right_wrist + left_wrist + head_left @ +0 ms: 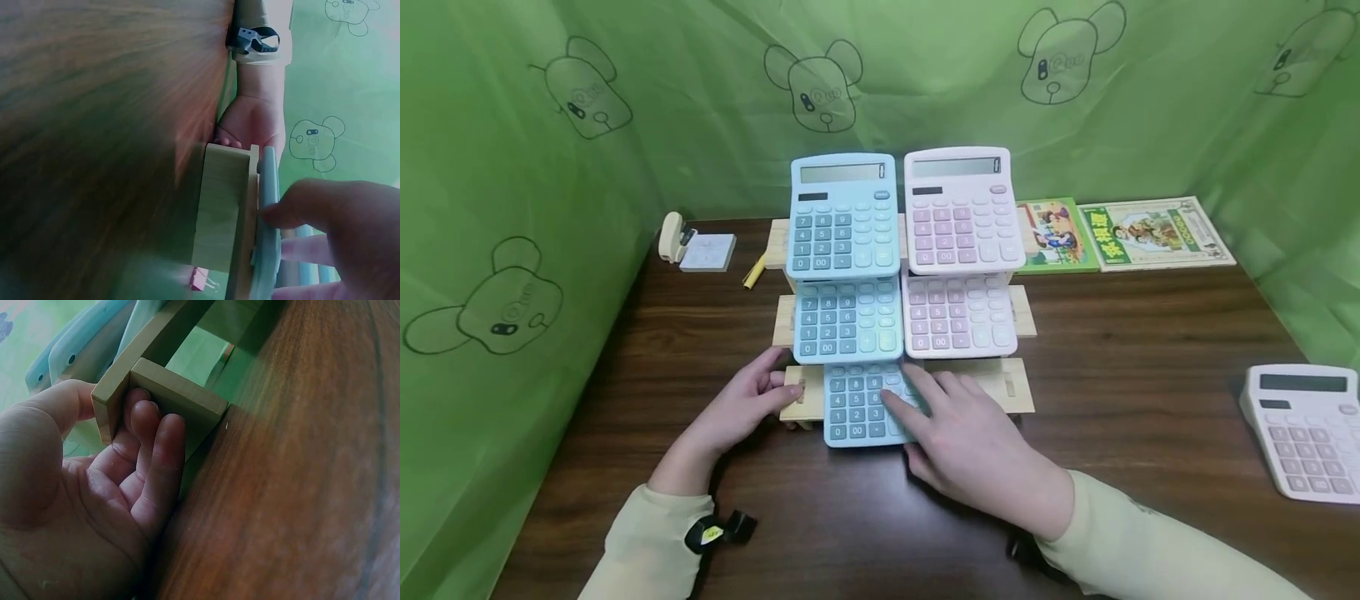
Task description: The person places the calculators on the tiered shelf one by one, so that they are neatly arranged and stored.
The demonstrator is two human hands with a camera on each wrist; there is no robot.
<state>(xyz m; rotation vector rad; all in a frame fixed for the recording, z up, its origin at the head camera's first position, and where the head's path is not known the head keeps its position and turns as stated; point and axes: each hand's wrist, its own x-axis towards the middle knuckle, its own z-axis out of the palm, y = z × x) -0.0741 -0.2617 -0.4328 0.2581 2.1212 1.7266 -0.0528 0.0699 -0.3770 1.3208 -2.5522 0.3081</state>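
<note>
A stepped wooden stand (1018, 385) with three tiers stands mid-table. My left hand (747, 398) grips the left end of its lowest board, thumb on top and fingers curled beneath, as the left wrist view shows. On that board lies a blue calculator (854, 410), its front edge jutting past the wood. My right hand (973, 433) holds this calculator by its right side, thumb at the near edge and fingers over the keys, hiding part of them. Above are a blue calculator (838, 321) and a pink-white calculator (958, 317) on the middle tier.
The top tier bears another blue calculator (850, 217) and pink-white calculator (962, 221). One more pink-white calculator (1303, 429) lies far right. Books (1157, 233) lie behind right; a notepad (707, 252) and yellow pen (755, 272) are back left. Green cloth (925, 83) walls the table.
</note>
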